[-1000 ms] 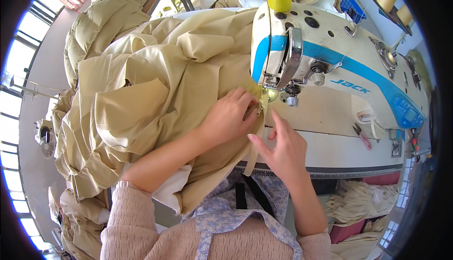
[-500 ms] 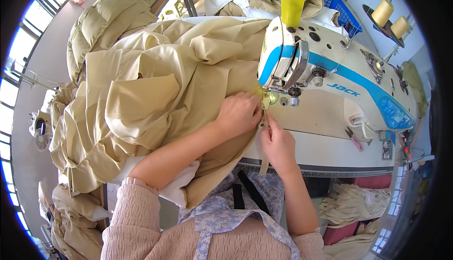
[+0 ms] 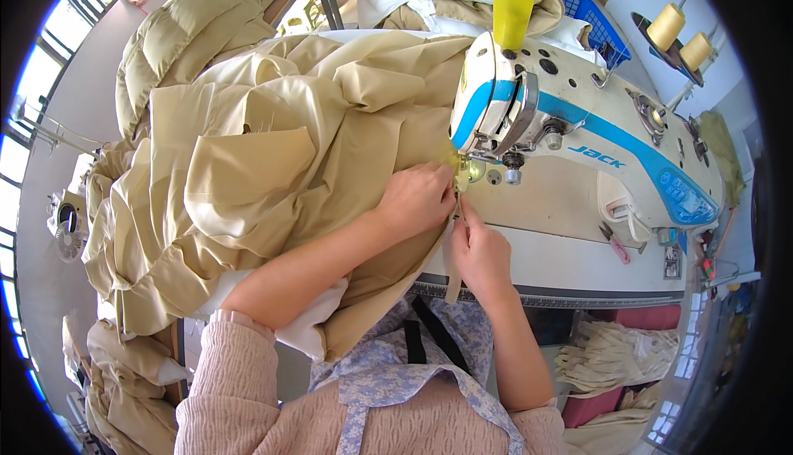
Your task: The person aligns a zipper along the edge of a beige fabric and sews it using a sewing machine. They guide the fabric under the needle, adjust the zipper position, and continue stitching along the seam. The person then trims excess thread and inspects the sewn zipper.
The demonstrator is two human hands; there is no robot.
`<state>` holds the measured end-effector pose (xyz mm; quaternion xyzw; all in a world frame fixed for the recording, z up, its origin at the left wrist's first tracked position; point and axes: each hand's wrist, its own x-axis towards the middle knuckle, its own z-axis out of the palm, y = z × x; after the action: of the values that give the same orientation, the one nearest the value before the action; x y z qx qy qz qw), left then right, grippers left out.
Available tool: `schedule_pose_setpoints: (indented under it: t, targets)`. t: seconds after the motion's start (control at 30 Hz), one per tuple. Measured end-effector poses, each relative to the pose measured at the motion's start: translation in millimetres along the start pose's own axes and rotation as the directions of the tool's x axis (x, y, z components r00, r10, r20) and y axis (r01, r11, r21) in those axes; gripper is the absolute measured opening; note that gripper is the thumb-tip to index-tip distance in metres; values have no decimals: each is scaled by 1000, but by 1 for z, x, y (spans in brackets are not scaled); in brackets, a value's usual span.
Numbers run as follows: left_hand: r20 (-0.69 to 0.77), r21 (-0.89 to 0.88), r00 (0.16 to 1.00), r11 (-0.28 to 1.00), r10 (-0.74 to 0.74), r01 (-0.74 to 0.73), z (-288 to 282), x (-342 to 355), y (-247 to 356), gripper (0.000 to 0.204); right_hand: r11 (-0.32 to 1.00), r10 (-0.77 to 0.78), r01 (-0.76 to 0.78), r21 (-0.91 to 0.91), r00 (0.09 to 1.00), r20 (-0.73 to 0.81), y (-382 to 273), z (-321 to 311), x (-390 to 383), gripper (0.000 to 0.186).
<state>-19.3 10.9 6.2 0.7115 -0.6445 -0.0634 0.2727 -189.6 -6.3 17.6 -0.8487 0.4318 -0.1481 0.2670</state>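
Observation:
A large piece of beige fabric (image 3: 363,133) lies in folds across the sewing machine's bed, its right edge running up to the presser foot (image 3: 464,176). My left hand (image 3: 419,199) is closed on that edge just left of the foot, fingers curled down. Right below the foot, my right hand (image 3: 481,250) pinches a narrow beige zipper tape (image 3: 453,281), whose loose end hangs over the table's front edge. The white and blue sewing machine (image 3: 570,124) stands to the right of both hands. My fingers hide part of where tape and fabric meet.
Small scissors with pink handles (image 3: 616,244) lie right on the table. Thread cones (image 3: 666,27) stand at the back right, near a blue basket (image 3: 591,17). A puffy olive garment (image 3: 198,38) is heaped back left. Beige pieces (image 3: 615,356) sit below the table.
The view has shifted slightly. Both hands keep their hold beside the presser foot, and the hanging tape end sits slightly higher than before.

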Motion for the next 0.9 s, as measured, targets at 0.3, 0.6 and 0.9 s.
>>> schedule_pose_setpoints:
  t: [0.3,0.6,0.9]
  targets:
    - [-73,131,996,991,49,-39,12,0,10,16,998,-7,10,-62,999,37,3,2,1,44]
    - [-160,91,987,996,1,14,21,5,2,17,989,8,-6,149,1000,-15,14,2,-1,44]
    - [60,136,997,989,-58,50,18,12,0,19,996,-48,48,74,999,-3,13,5,0,47]
